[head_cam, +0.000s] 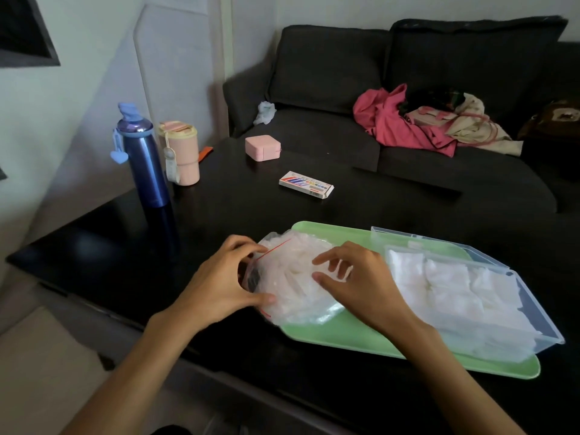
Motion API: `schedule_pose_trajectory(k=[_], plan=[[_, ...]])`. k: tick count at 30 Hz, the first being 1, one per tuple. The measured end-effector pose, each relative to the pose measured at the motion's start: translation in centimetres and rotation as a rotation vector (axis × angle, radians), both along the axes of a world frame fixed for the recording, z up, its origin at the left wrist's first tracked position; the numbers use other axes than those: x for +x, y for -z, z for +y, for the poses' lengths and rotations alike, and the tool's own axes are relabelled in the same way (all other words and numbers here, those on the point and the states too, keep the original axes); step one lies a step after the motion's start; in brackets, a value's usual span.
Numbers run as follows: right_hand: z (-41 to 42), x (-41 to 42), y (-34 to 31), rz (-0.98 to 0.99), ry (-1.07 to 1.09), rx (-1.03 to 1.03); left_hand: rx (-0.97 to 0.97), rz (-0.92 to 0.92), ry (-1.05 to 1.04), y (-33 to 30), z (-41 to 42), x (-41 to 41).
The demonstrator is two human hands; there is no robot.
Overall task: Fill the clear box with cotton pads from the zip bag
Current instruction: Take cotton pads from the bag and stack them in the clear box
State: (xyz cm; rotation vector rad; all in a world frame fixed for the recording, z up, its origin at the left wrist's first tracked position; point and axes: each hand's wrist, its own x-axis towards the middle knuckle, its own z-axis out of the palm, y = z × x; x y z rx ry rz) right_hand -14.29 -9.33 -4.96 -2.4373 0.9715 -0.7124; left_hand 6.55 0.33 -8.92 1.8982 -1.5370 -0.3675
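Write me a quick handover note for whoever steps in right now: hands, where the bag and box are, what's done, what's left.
Left hand: pinches the zip bag at its red-lined mouth edge.
Right hand: fingers loosely curled over the top of the bag, holding nothing that I can see.
Zip bag: lies on the left part of the green tray, still bulging with cotton pads.
Clear box: on the tray's right side, lid open, already mostly full of white pads.
Done: most of the filling.
Left: probably a few more pads to top it up, then shut the lid.
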Motion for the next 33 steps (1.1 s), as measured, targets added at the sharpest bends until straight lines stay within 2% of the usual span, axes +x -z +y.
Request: schedule_pose_trajectory(k=[2, 5, 8, 12, 16, 19, 23, 26, 28, 31, 33], plan=[[-0.1, 0.3, 0.1, -0.014, -0.016, 0.081, 0.034, -0.141, -0.029, 0.4, -0.2, 0.0], [-0.5, 0.4, 0.4, 0.014, 0.009, 0.167, 0.02, -0.151, 0.042, 0.5, -0.9, -0.7], [-0.9, 0.5, 1.0, 0.057, 0.105, 0.109, -0.013, -0.148, 0.09, 0.3, -2.0, -1.3], [-0.9, 1.2, 1.7, 0.123, 0.222, -0.033, 0.067, -0.124, 0.104, 0.1, -2.9, -1.6], [-0.9, 1.6, 2.3, 0.149, 0.167, -0.055, 0.076, -0.214, 0.119, -0.2, -2.9, -2.1], [-1.3, 0.8, 1.6, 0.094, 0.101, 0.056, 0.162, -0.284, 0.1, -0.6, -3.1, -2.4], [-1.5, -0.6, 0.3, 0.097, 0.051, 0.252, 0.308, -0.256, 0.11, -2.0, -3.8, -2.5], [-1.5, -0.6, 0.1, 0.059, 0.055, 0.214, 0.372, -0.055, 0.102, -2.6, -3.7, -2.3], [-1.4, -0.3, 0.0, 0.039, 0.075, 0.186, 0.332, 0.019, 0.056, -2.9, -3.2, -2.1], [-1.6, -0.4, -0.4, -0.027, 0.088, 0.275, 0.14, -0.162, -0.021, -3.1, -2.6, -2.4], [-1.8, -0.8, -1.0, -0.112, 0.091, 0.397, 0.013, -0.206, -0.05, -3.5, -2.5, -2.9]])
